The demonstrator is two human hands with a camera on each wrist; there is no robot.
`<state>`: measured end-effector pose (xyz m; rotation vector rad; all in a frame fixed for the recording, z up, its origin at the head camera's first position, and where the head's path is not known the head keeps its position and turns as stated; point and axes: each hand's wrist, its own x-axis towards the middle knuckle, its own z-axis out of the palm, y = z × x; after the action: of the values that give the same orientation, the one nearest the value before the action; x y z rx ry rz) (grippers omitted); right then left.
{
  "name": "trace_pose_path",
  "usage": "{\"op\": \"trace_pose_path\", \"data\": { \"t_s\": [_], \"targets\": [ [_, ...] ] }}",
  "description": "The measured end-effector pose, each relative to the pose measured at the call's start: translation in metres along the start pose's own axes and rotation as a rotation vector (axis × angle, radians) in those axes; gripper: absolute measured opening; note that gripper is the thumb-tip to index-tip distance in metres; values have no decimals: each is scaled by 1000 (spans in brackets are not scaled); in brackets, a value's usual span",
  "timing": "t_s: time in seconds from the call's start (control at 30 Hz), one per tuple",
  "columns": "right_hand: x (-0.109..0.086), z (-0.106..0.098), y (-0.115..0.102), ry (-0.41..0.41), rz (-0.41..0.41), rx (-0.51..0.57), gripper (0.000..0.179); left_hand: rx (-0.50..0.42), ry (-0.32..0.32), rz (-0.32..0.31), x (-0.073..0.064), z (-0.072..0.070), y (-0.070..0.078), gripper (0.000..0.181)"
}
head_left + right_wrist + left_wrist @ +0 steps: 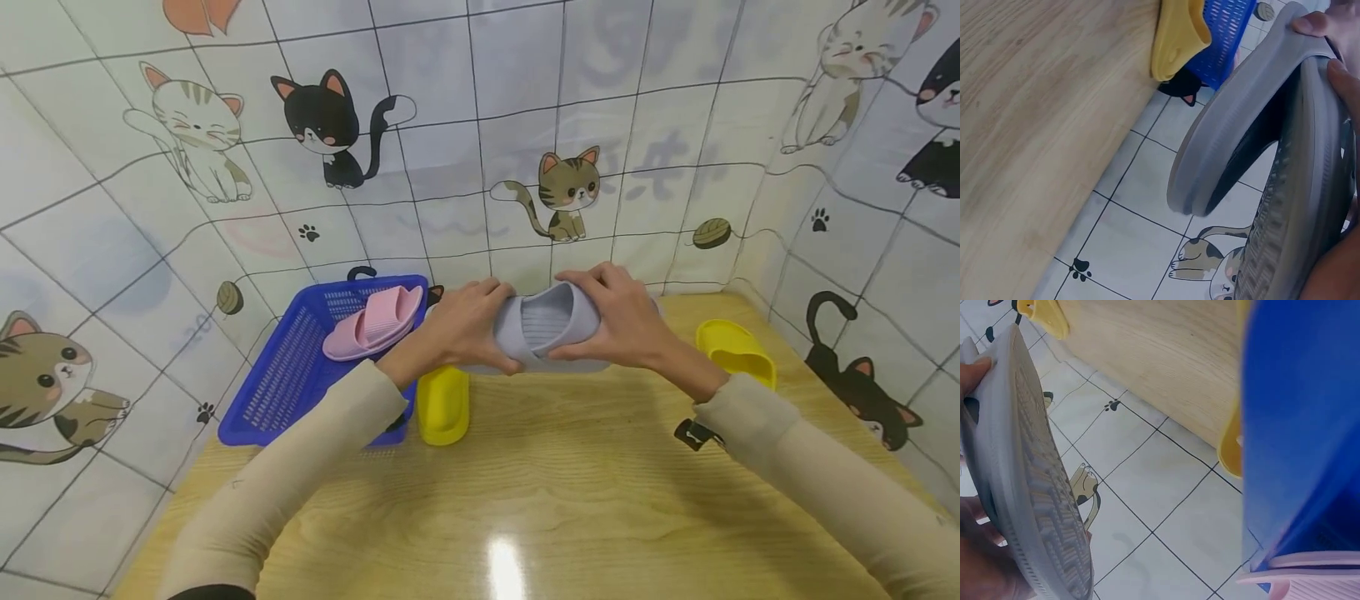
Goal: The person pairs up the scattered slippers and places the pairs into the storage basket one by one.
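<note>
Both hands hold a pair of grey slippers [543,321] above the far part of the table. My left hand [461,325] grips them from the left, thumb in front and fingers over the top. From the other side my right hand [630,321] grips them the same way. In the right wrist view one slipper [1272,231] shows its patterned sole, and the other slipper [1229,125] slants away from it in a V, the two meeting near the fingers. The left wrist view shows a ridged grey sole [1047,481] side-on, fingers at its upper side.
A blue basket [273,396] with pink slippers [375,323] inside stands at the back left of the wooden table [525,475]. One yellow slipper [442,408] lies beside the basket; another yellow slipper [735,350] lies at the back right. Cat-patterned wall covering [517,92] encloses the back and sides.
</note>
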<state>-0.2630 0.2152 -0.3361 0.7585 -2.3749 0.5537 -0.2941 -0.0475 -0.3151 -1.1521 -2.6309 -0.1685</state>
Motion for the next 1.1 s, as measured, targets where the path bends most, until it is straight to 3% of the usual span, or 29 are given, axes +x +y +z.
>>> {"op": "trace_pose_path", "data": {
  "t_s": [0.2,0.57,0.83,1.1],
  "targets": [
    [-4,1,1,-113,39,43,115,-3,-34,-5,-4,0,-4,96],
    [-6,-5,3,-275,-4,24,132,-32,-36,5,-11,-1,-16,96],
    [-8,2,1,-278,-38,4,122,-43,-78,1,-16,0,-17,97],
    [-5,1,-3,-226,-49,-8,119,-48,-40,7,-24,-8,-19,103]
  ]
}}
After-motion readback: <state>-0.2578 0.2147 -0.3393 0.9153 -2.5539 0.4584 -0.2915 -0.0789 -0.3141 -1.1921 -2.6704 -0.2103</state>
